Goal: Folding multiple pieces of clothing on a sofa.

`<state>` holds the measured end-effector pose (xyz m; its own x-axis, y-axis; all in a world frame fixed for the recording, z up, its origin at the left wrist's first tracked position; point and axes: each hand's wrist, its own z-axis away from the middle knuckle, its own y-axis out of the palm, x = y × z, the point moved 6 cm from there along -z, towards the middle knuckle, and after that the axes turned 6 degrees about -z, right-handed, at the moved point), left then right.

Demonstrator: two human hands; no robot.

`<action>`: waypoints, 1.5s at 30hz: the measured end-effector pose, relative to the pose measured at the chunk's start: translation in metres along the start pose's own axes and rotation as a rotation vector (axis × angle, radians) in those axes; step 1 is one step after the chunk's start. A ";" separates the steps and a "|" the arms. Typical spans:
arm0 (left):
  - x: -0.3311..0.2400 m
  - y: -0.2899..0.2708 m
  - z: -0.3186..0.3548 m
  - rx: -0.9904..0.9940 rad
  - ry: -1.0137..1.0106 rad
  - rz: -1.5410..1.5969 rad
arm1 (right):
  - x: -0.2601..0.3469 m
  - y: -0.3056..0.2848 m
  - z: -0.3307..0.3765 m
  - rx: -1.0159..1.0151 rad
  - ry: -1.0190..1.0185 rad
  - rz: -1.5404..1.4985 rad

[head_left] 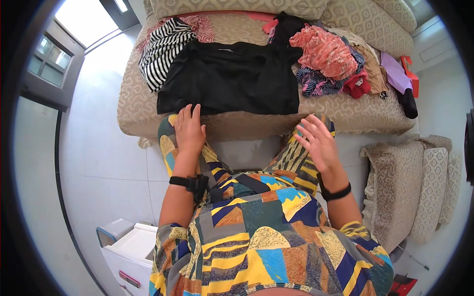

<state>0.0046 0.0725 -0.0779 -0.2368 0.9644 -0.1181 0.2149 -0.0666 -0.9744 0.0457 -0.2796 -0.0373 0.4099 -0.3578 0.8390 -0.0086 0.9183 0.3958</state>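
A black garment (232, 79) lies spread flat on a beige patterned sofa seat (133, 103). My left hand (189, 129) rests palm down by its lower left corner, fingertips at the hem, holding nothing. Just below the garment's lower right corner, my right hand (318, 140) hovers with its fingers spread, apart from the cloth. Both wrists wear black bands.
A black-and-white striped garment (163, 47) lies left of the black one. A heap of mixed clothes (331, 61) with a red item (357, 85) sits to the right. Beige cushions (410, 182) stand on the floor at right; a white drawer unit (126, 251) is at lower left.
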 end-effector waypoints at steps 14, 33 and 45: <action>-0.001 0.010 0.005 -0.098 0.103 0.242 | -0.099 -0.015 -0.070 -0.376 0.257 -0.543; -0.014 0.013 0.007 0.006 0.136 0.154 | -0.120 0.025 -0.091 -0.015 0.402 -0.573; -0.006 0.019 -0.001 -0.019 0.014 0.159 | -0.091 0.004 -0.113 -0.145 0.236 -0.397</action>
<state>0.0107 0.0653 -0.0954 -0.1853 0.9455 -0.2676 0.2665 -0.2138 -0.9398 0.1119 -0.2246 -0.1542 0.5521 -0.6524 0.5193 0.3107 0.7389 0.5980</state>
